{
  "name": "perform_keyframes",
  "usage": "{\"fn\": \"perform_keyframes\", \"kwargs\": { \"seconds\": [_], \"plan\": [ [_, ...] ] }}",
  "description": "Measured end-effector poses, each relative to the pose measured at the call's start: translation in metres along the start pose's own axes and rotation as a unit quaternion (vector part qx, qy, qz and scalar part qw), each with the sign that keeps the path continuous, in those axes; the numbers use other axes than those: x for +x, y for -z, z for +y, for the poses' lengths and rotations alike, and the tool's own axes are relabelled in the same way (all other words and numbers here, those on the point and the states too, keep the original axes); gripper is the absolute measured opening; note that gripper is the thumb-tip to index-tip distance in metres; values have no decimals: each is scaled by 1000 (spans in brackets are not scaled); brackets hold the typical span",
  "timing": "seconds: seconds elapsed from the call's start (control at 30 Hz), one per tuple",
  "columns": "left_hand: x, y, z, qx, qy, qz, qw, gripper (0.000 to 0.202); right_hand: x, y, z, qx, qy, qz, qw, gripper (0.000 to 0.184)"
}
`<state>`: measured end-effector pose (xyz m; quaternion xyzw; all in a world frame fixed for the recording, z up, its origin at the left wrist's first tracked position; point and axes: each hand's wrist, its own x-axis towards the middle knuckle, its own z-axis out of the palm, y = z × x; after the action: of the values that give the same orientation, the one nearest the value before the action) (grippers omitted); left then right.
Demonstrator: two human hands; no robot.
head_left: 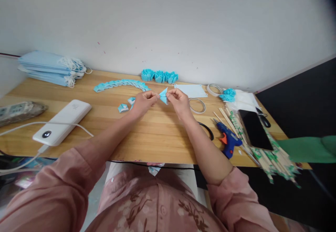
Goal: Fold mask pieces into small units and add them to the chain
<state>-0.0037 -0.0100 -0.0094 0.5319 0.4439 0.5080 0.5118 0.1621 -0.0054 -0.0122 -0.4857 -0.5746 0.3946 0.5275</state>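
A small folded piece of light blue material [163, 96] is pinched between my two hands above the middle of the table. My left hand [144, 102] grips its left side with thumb and finger. On the opposite edge, my right hand [180, 100] pinches it the same way. Small folded blue pieces [123, 108] lie left of my left hand, one partly hidden by it. Behind it curves a row of overlapping folded blue pieces [120, 84]. Several blue rosettes [159, 76] stand against the wall. A flat blue face mask [191, 90] lies beyond my right hand.
At left are a stack of face masks [49, 67] and a white power bank [63, 121] with its cable. Rolls of tape [197, 106], a blue glue gun [228, 137], a black phone [255, 128] and packaged wooden sticks [273, 160] lie at right. A wall borders the back.
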Motion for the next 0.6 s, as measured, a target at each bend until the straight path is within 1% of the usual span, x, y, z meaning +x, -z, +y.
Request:
{"fn": "perform_keyframes", "kwargs": {
  "seconds": [0.1, 0.17, 0.23, 0.37, 0.5, 0.6],
  "plan": [
    [-1, 0, 2, -3, -3, 6, 1000, 26, -1, 0, -5, 91, -48, -7, 995, 38],
    [-1, 0, 3, -3, -1, 9, 1000, 28, -2, 0, -7, 115, -73, -31, 990, 42],
    [0, 0, 3, -2, 2, 11, 1000, 28, -3, 1, -9, 103, -67, -52, 991, 40],
    [2, 1, -1, 6, -6, 14, 1000, 26, -4, 1, -9, 29, -19, -77, 996, 41],
    [2, 1, -4, 20, -18, 7, 1000, 24, -3, 1, -5, -36, -2, -65, 997, 29],
    [1, 1, -4, 13, -15, 12, 1000, 25, -2, 2, -4, -42, 8, -58, 997, 26]
  ]
}}
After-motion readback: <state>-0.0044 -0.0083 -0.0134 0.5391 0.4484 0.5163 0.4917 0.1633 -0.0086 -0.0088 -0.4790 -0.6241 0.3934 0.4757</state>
